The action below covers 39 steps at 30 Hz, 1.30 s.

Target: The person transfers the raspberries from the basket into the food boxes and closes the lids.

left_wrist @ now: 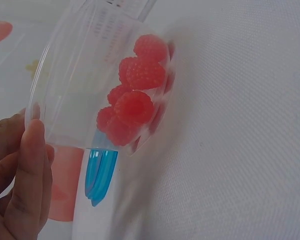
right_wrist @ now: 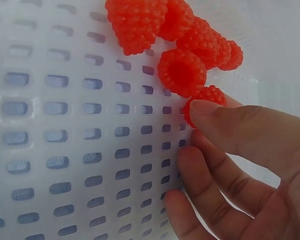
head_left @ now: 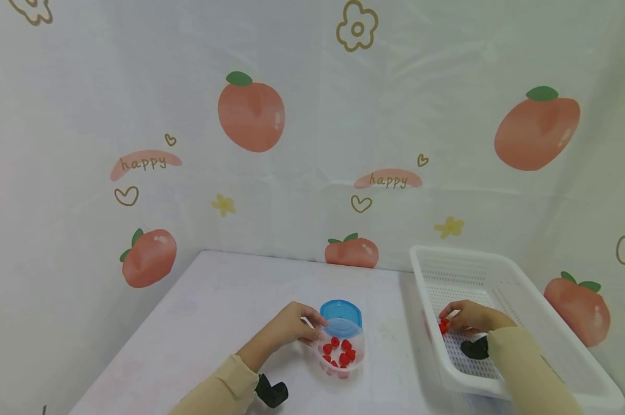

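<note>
Head view: clear tub (head_left: 360, 356) is the ref. pt, standing on the tabletop (head_left: 229, 305) w/ several red raspberries (head_left: 345, 358) inside. L hand (head_left: 295, 326) is at the tub's L edge, fingertips on the rim. Blue lid (head_left: 340, 310) lies just behind the tub, part of it showing thru the clear plastic. White basket (head_left: 462, 252) stands R of the tub, well apart. R hand (head_left: 470, 317) reaches down inside, near the basket wall closest to the tub, w/ loose raspberries (head_left: 443, 327) by its fingertips. Black wrist mounts (head_left: 272, 393) show at both wrists; patterned backdrop (head_left: 291, 190) hangs beyond the tub.

L wrist view: L hand pinches the tub's rim btwn thumb & fingers. Tub appears sideways here, raspberries gathered at its bottom; blue lid shows past its wall.

R wrist view: R hand pinches one raspberry (right_wrist: 213, 93) btwn thumb & forefinger, other fingers bent loosely by the slotted plastic. Rest of the loose raspberries sit in an uneven row just past the thumb; the nearest shows its hollow end. Pinched one's long axis: can't tell, thumb hides too much.

Key relation, as judged: pinched raspberry is inside the basket, R of the tub, w/ basket wall & bare tabletop btwn; R hand has it, L hand is the one by the tub.
</note>
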{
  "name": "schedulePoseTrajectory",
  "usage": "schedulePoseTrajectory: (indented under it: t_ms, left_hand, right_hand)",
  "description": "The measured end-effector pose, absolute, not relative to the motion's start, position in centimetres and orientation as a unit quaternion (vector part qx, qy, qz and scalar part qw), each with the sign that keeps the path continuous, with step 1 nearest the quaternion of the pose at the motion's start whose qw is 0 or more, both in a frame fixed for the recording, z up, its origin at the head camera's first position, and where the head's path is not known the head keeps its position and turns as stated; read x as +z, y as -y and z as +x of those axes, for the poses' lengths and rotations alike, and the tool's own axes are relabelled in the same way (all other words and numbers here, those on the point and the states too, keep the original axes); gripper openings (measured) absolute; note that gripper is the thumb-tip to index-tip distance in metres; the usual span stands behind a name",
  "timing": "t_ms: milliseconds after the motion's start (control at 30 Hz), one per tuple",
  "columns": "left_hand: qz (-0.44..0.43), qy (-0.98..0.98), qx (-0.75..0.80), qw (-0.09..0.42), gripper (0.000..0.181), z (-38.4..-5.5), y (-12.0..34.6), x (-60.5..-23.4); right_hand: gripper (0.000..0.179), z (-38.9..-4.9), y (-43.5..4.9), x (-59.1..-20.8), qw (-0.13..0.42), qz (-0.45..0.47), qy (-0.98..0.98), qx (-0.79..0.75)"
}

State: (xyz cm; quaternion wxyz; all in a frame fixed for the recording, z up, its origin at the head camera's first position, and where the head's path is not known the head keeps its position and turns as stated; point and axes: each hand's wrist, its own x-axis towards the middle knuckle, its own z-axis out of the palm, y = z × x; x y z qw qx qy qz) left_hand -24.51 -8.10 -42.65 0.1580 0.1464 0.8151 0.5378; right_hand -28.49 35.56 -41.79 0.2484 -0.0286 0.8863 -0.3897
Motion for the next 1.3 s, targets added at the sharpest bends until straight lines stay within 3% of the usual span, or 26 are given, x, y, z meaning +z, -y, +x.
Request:
schedulePoseTrajectory:
  t_ms: [767,1300]
  left_hand:
    - [0.133,-0.817,0.537,0.161,0.021,-24.24,7.96,-42.27]
    - [0.133,-0.819,0.534,0.16,0.021,-24.51,7.91,-42.64]
  right_hand:
    - [0.016,-28.28,-35.16,-41.44,0.244,-0.016,-0.893,-0.378]
    - [0.02,-28.73,-35.64,-41.17,0.205,-0.036,-0.897,-0.389]
